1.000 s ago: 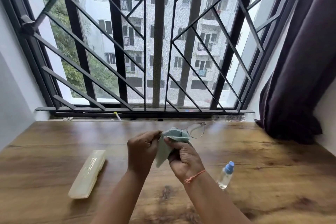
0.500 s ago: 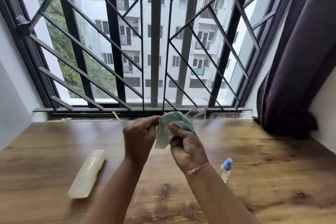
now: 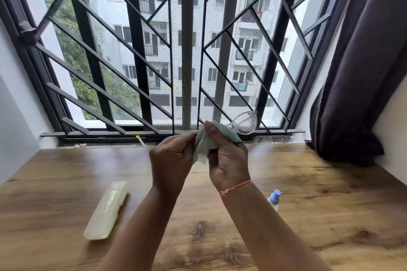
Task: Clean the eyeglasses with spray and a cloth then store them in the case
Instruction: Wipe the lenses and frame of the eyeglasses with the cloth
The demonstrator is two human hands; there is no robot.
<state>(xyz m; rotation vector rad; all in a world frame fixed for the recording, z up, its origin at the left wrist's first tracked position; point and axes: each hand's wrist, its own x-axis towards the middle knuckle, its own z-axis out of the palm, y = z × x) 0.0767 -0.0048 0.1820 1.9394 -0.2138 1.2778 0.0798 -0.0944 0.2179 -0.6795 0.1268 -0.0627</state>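
- The case lies shut on the counter, down and to the left of both hands and well apart from them. Its long axis runs away from the person, leaning a little right. It is nearer the left hand, so I'd expect that one to reach for it when storing comes.
- The left hand is raised above the counter with its fingers curled in a pinch at the cloth's left edge. I judge it has the near end of the glasses, though that end is covered.
- The cloth, pale green, is bunched between the two hands, with a loose corner hanging down.
- The right hand grips the cloth, thumb up on top and fingers folded behind, seemingly with one lens squeezed inside the fold.
- The glasses are held in the air, their length running from the left hand up and to the right. The free lens sticks out just past the right fingertips and looks speckled, not yet wiped. The cloth's next stretch therefore lies rightward along the frame, and the right hand is the nearer one.
- The bottle stands on the counter just beside the right forearm, untouched.
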